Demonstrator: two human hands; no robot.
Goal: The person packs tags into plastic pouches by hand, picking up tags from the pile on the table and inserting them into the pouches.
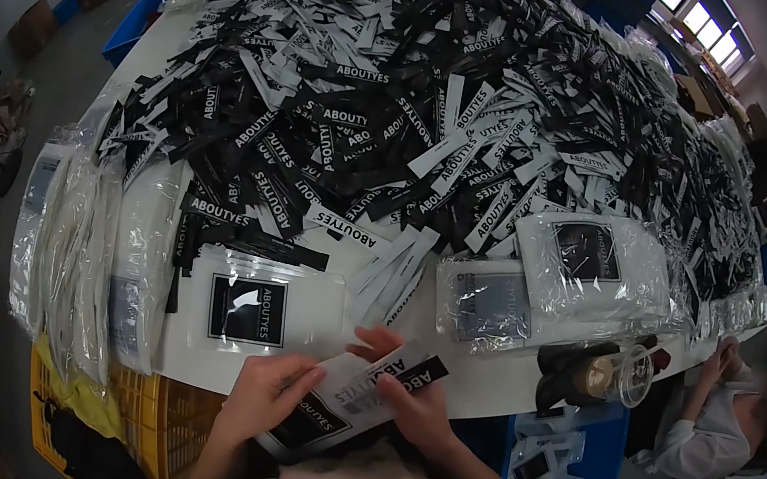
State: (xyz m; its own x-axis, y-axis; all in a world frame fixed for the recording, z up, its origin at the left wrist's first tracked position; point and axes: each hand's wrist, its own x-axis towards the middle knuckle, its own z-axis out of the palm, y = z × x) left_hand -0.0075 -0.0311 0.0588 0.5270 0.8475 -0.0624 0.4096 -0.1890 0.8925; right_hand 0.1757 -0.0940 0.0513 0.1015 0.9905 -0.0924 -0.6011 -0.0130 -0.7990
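Observation:
My left hand (272,391) pinches the edge of a clear plastic bag (308,422) printed with a black ABOUTYES square. In my right hand (416,409) are a white and a black ABOUTYES strip (423,371), gripped near the bag's upper right side. Whether the strip ends lie inside the bag or against it, I cannot tell. Just beyond my left hand, a stack of similar bags (315,314) lies flat on the white table (205,368). Some loose white strips (394,277) lie ahead of my right hand.
A large heap of black and white strips (352,123) covers much of the table. Plastic-wrapped bundles (591,274) lie right, more packs (86,261) left. Below are a yellow crate (171,417) and a blue bin (607,470) holding bags. Another person (717,427) sits at right.

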